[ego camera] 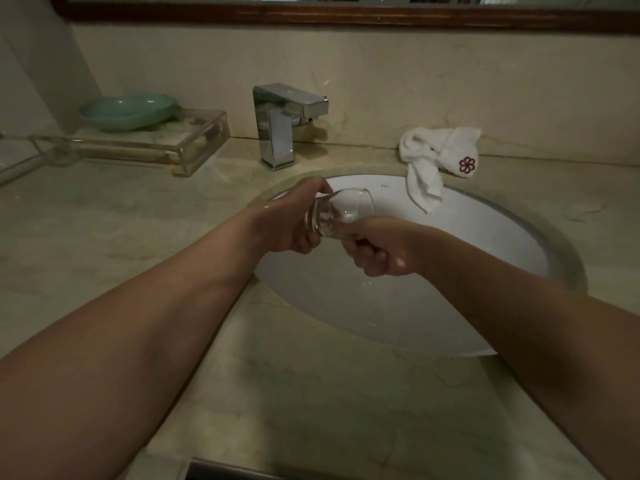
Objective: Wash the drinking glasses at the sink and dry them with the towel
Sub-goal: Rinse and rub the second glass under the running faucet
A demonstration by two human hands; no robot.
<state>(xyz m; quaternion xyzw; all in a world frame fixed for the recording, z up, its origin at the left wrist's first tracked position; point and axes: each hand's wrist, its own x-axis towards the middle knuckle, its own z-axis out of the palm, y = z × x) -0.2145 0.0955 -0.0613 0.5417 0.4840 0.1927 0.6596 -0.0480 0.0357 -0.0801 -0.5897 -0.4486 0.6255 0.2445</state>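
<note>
Step in hand: washing, judged from the position over the basin. The glass (337,211) is held tilted on its side above the sink (381,313), clear of the bowl.

The left hand (294,223) grips the glass, its fingers (302,243) curled round the thick base end. The right hand (381,249) meets the near lower wall of the glass with fingers curled tight. Whether they pinch the glass or only rub it cannot be told.

No water is seen running from the tap (280,126).

Next move, as a judgement: finish rinsing, drain the glass mouth-down over the sink, then free one hand for the towel (436,157). The towel lies bunched on the desk (121,237) to the right of the tap, one corner hanging over the sink rim. A wet glass is slippery, so keep the left grip firm while reaching.
</note>
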